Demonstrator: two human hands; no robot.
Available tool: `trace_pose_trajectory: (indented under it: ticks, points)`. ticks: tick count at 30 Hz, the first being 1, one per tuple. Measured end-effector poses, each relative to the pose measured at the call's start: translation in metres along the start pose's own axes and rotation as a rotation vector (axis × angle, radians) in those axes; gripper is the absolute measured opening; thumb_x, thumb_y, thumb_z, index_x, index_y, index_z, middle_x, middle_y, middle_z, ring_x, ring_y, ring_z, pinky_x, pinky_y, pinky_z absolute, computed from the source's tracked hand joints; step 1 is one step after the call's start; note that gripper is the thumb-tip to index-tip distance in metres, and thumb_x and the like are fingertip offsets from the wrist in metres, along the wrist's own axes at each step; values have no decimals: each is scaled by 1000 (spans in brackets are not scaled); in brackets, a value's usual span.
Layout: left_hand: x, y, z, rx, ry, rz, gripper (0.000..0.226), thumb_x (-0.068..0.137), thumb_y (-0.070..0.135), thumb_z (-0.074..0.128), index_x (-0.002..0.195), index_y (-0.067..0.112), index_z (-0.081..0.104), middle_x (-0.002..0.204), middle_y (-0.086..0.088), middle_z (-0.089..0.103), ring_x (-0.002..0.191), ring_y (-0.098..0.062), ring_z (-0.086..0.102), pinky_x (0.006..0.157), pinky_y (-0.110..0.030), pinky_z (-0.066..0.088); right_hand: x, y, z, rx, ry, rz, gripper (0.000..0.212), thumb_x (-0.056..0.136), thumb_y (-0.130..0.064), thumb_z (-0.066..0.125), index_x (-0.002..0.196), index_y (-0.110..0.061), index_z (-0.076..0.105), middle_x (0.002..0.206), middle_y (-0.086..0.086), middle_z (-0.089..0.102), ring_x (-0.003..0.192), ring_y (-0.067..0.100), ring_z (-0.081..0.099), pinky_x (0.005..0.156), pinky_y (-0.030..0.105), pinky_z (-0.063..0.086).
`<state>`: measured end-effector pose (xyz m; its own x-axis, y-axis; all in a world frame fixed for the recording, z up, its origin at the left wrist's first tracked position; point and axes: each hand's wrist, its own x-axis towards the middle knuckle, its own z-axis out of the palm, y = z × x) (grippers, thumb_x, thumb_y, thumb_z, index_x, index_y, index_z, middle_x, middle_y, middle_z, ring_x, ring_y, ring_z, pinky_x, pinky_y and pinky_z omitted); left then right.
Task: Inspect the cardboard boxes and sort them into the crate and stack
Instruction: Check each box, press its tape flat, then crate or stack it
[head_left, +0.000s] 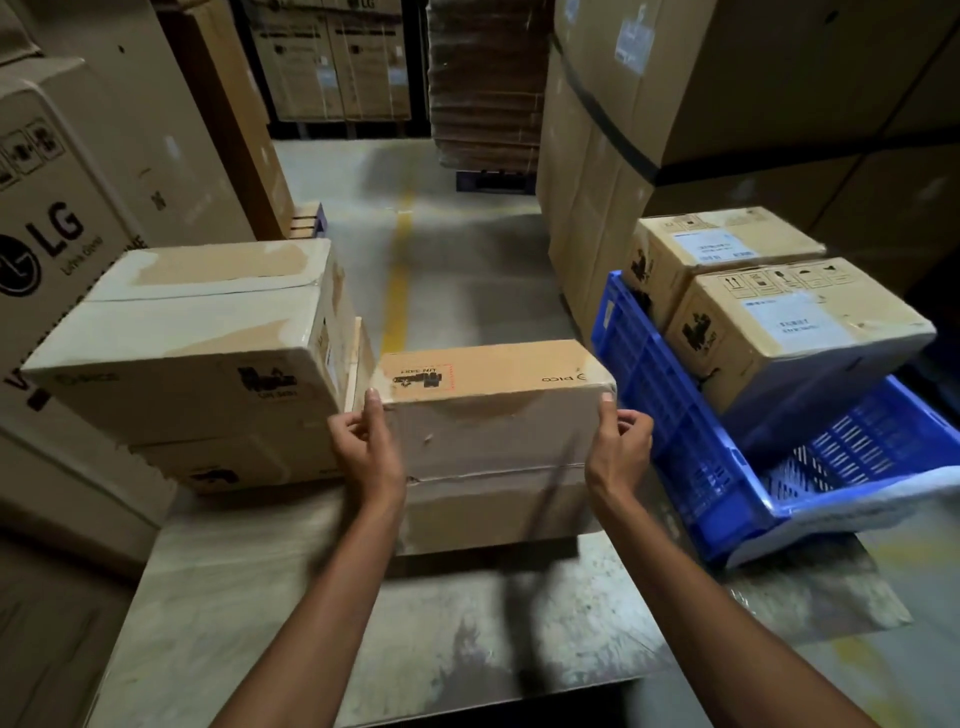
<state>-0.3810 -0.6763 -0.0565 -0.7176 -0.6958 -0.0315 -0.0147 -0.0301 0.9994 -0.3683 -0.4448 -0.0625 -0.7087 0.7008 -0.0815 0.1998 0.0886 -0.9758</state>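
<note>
Left hand (363, 441), right hand (618, 436) grip cardboard box (493, 447) sides; side faces hidden, print blurred.

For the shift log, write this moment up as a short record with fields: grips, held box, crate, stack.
held box: centre box, above the table; resting or lifted cannot be told
left grip: left grip holds the box's left edge
right grip: right grip holds its right edge
crate: blue crate, right of the centre box, holds a far box and a near box
stack: on the left, top box on a lower box
</note>
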Motion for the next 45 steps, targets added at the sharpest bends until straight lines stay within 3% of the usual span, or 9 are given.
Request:
trace_pose_trajectory:
  ticks: [4,7,11,16,22,27,36,40,45]
  points:
    - [-14,-15,-15,51,11,-56,46,90,51,63,90,11,41,82,-4,43,70,-17,41,60,-27,36,-12,15,-9,-31,48,-19,52,93,-65,49,101,-13,50,102,11,58,88,24,59,66,29,42]
    - [-23,-20,-27,95,-41,-1,34,91,34,68,93,10,44,87,-7,46,76,-20,45,59,-21,36,-17,14,-12,-73,65,-4,48,93,-57,58,107,-13,47,107,10,58,93,23,59,68,29,44]
    - [-33,-24,-46,208,-192,167,26,93,17,66,112,11,50,109,-9,59,95,-24,59,69,-13,46,-22,5,-17,-132,81,-50,47,92,-34,66,128,-13,45,128,11,51,112,27,55,96,46,49]
    - [-42,-41,-68,447,-300,503,29,93,21,56,115,3,63,125,-12,51,115,-24,54,92,-47,52,-41,20,-11,-563,-31,-550,29,86,-16,69,114,-17,64,140,4,54,144,26,38,121,57,8]
    - [-40,-26,-61,606,-432,964,18,88,9,57,96,2,72,117,-19,63,112,-34,60,97,-46,50,-93,23,18,-452,-353,-1004,22,87,-13,67,108,-7,72,125,10,68,129,33,56,110,49,43]
    - [-47,-34,-62,779,-529,929,35,95,21,50,118,3,70,129,-17,63,122,-31,58,103,-44,46,-105,34,40,-560,-485,-1139,38,93,-25,51,118,-6,72,126,12,68,123,33,61,99,46,51]
    - [-30,1,-48,969,-660,913,26,89,21,47,106,13,65,111,-7,61,105,-28,58,90,-39,48,-80,-9,45,-829,-590,-1117,31,87,-42,46,100,-21,65,104,1,61,93,26,55,70,36,37]
    - [-8,7,-26,1083,-751,736,52,101,25,43,151,13,36,162,-8,24,150,-26,19,122,-42,20,-64,-25,57,-1014,-666,-999,57,87,-54,32,126,-22,58,136,8,54,127,30,48,97,47,39]
    - [4,10,-17,1193,-806,637,55,104,35,34,155,16,27,166,-3,13,153,-19,6,124,-39,8,-58,-21,59,-1127,-781,-911,85,88,-64,4,156,-19,29,166,7,19,153,26,15,120,51,16]
